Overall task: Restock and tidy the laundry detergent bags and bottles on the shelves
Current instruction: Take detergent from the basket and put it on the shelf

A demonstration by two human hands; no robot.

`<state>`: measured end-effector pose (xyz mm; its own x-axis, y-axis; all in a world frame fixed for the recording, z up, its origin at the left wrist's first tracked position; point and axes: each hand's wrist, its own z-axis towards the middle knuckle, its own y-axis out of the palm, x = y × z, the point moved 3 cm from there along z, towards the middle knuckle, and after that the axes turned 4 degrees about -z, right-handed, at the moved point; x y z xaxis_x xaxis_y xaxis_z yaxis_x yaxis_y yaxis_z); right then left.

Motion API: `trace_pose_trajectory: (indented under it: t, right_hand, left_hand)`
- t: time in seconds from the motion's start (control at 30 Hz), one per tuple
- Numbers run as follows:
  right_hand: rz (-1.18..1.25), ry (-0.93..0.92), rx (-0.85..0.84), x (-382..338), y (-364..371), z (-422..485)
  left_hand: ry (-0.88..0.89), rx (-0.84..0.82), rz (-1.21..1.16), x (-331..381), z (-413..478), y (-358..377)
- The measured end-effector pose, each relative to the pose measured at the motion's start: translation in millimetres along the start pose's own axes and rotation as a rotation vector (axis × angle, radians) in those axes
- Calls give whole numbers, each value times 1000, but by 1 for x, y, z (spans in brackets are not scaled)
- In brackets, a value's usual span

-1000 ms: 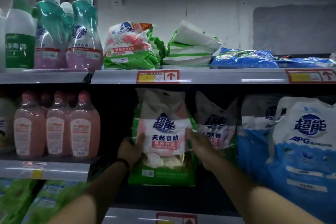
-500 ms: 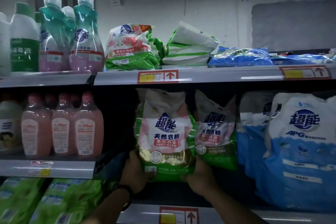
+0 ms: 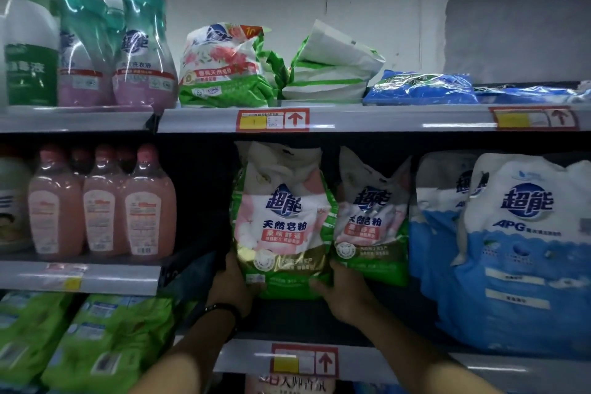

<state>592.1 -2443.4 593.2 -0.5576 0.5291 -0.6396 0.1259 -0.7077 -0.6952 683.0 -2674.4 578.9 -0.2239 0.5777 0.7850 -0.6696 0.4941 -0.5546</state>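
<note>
Your bag: You hold the pink and green bag (image 3: 281, 224) in the middle of the view, inside the middle shelf (image 3: 415, 358).
Left hand: Your left hand (image 3: 232, 285) grips the bag's bottom corner at 7 o'clock.
Right hand: Your right hand (image 3: 343, 293) grips the bottom corner at 5 o'clock.
Which way it lies: The bag rises from your hands toward 12 o'clock. Its long side runs from 6 to 12, almost straight up, with the front facing you.
Which hand is nearer: Neither one. Both hands sit at about the same height, one on each side.
Bottom edge: I cannot tell if it sits on the shelf floor or hangs just above it. That spot is dark.
Neighbour: The twin bag (image 3: 372, 221) stands at 3 o'clock, right against your bag's side.
Further over: The big blue bags (image 3: 524, 249) stand past the twin, also at 3 o'clock.
Free room: At 9 o'clock there is a dark gap, then the pink bottles (image 3: 102, 205) well apart.
Step, I think: You are lining this bag up with its twin.
Next move, I think: Set it down with both hands together, so it does not lean toward 3.
Watch out: The bag looks soft. It may flop toward you when you let go.
</note>
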Motion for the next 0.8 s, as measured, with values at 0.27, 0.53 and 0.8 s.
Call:
trace_pose_trajectory:
  t: [0.27, 0.53, 0.8]
  right_hand:
    - [-60, -74, 173, 3, -93, -84]
    - [-162, 40, 547, 49, -195, -164]
    - [-60, 501, 509, 116, -274, -200]
  left_hand:
    - [79, 223, 204, 81, -95, 33]
    - [524, -39, 31, 197, -175, 100]
    - [1194, -191, 265, 286, -257, 164]
